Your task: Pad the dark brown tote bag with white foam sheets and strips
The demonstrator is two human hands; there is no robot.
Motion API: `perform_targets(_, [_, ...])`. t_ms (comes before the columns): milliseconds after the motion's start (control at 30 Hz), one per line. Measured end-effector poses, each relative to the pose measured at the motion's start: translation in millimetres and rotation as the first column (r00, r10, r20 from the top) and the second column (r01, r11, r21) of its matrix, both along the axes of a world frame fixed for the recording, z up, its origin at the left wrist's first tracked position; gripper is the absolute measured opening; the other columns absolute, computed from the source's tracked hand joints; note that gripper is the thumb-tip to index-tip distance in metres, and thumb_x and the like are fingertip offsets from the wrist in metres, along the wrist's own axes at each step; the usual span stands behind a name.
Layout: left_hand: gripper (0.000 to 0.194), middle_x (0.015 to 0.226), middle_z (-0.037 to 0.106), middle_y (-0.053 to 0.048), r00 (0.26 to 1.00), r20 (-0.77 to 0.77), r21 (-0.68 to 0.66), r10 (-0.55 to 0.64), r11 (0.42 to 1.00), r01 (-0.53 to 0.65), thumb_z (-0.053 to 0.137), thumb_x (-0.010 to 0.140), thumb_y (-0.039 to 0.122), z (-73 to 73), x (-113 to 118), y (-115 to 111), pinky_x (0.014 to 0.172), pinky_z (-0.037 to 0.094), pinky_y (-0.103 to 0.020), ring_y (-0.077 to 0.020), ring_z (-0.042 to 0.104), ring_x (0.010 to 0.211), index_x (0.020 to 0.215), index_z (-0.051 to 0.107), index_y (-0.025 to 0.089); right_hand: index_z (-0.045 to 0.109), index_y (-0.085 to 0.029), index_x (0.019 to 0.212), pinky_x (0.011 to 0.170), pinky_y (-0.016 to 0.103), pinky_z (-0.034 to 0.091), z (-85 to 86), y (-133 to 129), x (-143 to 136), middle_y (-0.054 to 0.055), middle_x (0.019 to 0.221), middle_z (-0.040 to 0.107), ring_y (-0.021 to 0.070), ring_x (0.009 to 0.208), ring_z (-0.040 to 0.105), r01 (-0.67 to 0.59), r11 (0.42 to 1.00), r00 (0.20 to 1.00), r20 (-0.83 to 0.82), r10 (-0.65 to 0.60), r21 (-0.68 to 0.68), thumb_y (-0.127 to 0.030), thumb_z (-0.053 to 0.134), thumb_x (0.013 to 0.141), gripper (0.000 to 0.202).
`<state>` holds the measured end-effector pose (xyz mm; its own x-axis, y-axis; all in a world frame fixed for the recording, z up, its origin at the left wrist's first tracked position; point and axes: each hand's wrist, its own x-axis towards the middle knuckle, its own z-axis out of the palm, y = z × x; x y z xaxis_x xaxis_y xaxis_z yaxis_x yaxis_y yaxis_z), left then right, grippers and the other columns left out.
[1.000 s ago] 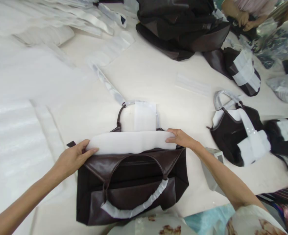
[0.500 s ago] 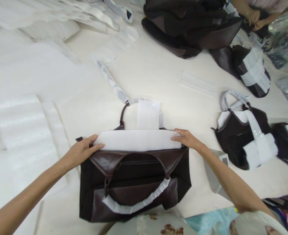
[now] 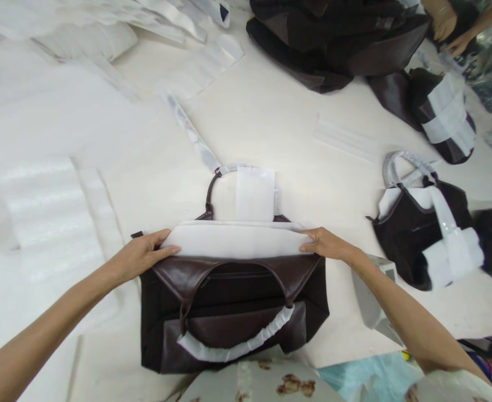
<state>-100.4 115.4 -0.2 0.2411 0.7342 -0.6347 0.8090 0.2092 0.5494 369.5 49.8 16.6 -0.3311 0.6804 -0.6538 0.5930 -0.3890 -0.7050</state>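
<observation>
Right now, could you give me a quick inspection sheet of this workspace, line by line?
Surface: pale table, partly covered with white foam sheets.
Job's things: dark brown handbag lying flat; white foam pad sits in its open top; near handle wrapped in white.
Clutter: wrapped bags at right, a pile of dark bags at the far side, loose plastic strips.
Hands: left hand on the pad's left end, right hand on its right end.
Cables: nothing seen.
Surroundings: another person's hands at the far right corner.
</observation>
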Motion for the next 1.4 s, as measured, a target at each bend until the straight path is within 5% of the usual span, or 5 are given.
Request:
perform_targets(333, [0.046,0.112,0.068,-0.015,0.811,-0.478,0.096,-0.336,0.898,0.429,0.055,0.082,0.040,17.8,21,1,0.086,0.051,-0.043,-0.0341,0.064,0.104,0.120,0.061,0.016,0.069,-0.018,0.112,0.098,0.040,0.046,-11.2,1,-9,0.010,0.117,0.069,0.0272,0.105,0.063,-0.226,0.969,0.959,0.197,0.203,0.099,-0.030,0.059,0.078,0.037])
perform_targets(533, [0.081,0.159,0.037,-0.009,0.795,-0.475,0.476,-0.378,0.649,0.593,0.044,0.076,0.006,17.7,72,-19,0.117,0.028,-0.053,-0.0300,0.032,0.147,0.154,0.033,0.022,0.069,-0.017,0.108,0.094,0.039,0.049,-9.4,6,-14,0.009,0.111,0.072,0.0260,0.098,0.066,-0.214,0.975,0.961,0.192,0.198,0.067,-0.027,0.060,0.077,0.034])
perform_targets(833, [0.036,0.123,0.065,-0.009,0.890,-0.224,0.602,-0.398,0.661,0.447,0.046,0.100,0.027,-23.0,133,-27,0.109,0.035,-0.048,-0.0257,0.057,0.114,0.135,0.055,0.021,0.066,-0.018,0.116,0.096,0.042,0.052,2.1,-3,-7,0.011,0.116,0.069,0.0261,0.105,0.064,-0.276,0.923,0.913,0.374,0.165,0.267,-0.041,0.060,0.088,0.037])
perform_targets(1067, [0.028,0.114,0.065,-0.008,0.880,-0.255,0.590,-0.401,0.657,0.470,0.050,0.099,0.025,-26.2,132,-28,0.095,0.039,-0.043,-0.0258,0.056,0.106,0.125,0.060,0.022,0.046,-0.019,0.147,0.119,0.056,0.032,-13.9,-14,-97,0.013,0.154,0.045,0.0295,0.145,0.037,-0.490,0.635,0.814,0.574,0.089,0.597,-0.041,0.037,0.103,0.050])
perform_targets(1400, [0.036,0.134,0.055,-0.014,0.980,0.013,0.709,-0.198,0.693,0.130,0.036,0.101,0.031,11.1,92,-61,0.109,0.040,-0.044,-0.0257,0.051,0.125,0.127,0.056,0.017,0.034,-0.023,0.154,0.122,0.063,0.014,-41.9,-27,-110,0.010,0.164,0.027,0.0305,0.152,0.021,-0.527,0.713,0.801,0.551,0.234,0.463,-0.043,0.036,0.103,0.055])
